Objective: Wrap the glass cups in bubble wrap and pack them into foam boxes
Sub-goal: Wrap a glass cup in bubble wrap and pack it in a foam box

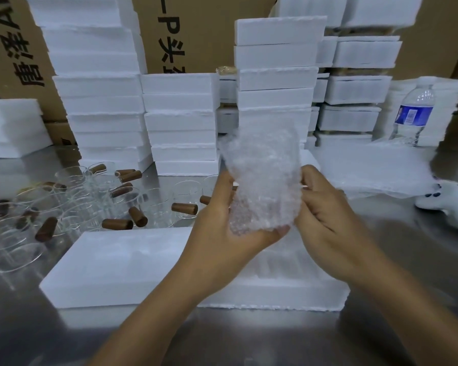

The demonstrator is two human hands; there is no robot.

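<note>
Clear, knobbly bubble wrap bundle (262, 180), perhaps round a cup, stands upright above the near blocky white foam box (275, 291). The left hand (222, 228) cups its base with curled fingers; the right hand (328, 215) pinches its right edge.

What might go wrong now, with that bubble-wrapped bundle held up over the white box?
The bubble-wrap bundle hangs in the air between the left hand and right hand; a slip could drop it onto the foam box below.
Its top end looks loose, so it might unroll.
Bare glass cups crowd the table by the left forearm; a careless sweep could knock them together.
</note>
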